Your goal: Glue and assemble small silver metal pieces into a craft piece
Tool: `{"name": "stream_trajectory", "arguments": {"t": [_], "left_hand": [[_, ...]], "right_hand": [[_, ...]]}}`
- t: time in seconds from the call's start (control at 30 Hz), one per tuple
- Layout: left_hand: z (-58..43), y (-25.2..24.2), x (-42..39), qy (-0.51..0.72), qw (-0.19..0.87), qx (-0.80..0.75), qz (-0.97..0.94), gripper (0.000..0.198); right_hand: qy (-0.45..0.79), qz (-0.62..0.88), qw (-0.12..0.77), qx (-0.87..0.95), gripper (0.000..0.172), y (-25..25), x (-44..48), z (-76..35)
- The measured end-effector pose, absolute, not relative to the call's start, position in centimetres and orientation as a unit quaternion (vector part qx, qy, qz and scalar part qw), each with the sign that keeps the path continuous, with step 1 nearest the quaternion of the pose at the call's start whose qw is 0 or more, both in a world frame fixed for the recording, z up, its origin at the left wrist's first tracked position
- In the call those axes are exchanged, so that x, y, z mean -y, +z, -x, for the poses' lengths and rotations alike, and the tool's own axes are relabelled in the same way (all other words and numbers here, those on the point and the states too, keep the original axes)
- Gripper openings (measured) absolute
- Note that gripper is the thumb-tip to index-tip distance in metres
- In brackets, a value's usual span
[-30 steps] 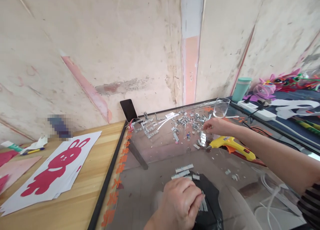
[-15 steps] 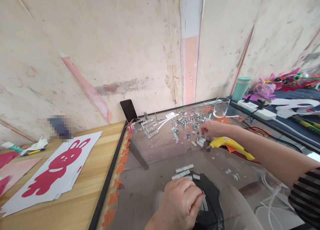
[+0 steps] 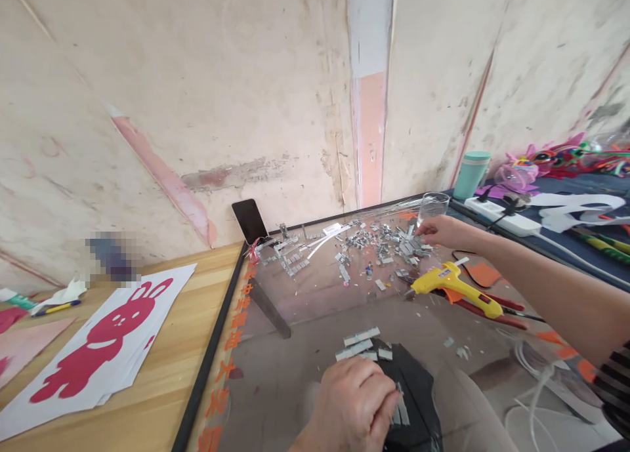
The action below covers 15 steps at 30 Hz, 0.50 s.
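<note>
My left hand [image 3: 355, 399] is closed low in the view, thumb against curled fingers, over the edge of a black sheet [image 3: 418, 399]. Whatever it grips is hidden under the fingers. Small grey strips [image 3: 361, 340] lie just beyond its knuckles, and a few more show on the sheet by the thumb. My right hand [image 3: 440, 231] reaches across to the far side, fingertips drawn together at the edge of a scattered pile of grey pieces [image 3: 388, 239]. I cannot make out anything between them. The clear glass cup [image 3: 434, 206] stands right behind that hand.
A yellow glue gun [image 3: 455, 288] rests on red-handled pliers [image 3: 512, 311] below my right forearm. At the back left a phone [image 3: 250, 221] leans on the wall. A power strip [image 3: 502, 216] and a green cup [image 3: 471, 175] stand right. Bunny-printed paper [image 3: 108, 334] lies left.
My right hand has moved right and away from me, from beside the glue gun's tip to near the glass cup. My left hand stays about where it was.
</note>
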<state>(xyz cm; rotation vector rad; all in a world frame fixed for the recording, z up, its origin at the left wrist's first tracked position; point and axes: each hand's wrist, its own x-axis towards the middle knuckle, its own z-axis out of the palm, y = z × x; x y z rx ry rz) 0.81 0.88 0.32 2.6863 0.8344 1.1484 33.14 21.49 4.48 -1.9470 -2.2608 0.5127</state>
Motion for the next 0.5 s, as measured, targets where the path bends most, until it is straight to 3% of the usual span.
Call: {"name": "stream_trajectory", "arguments": {"t": [0.23,0.5], "left_hand": [[-0.7,-0.4,-1.3,0.388,0.037,-0.256,-0.885,0.020],[-0.4,-2.1,-1.9,0.386,0.004,-0.269,-0.883,0.016]], "right_hand": [[0.208,0.618,0.027,0.758,0.026,3.8,-20.9,-34.7],[0.131,0.643,0.048,0.753,0.026,4.7,-24.4,-33.0]]}}
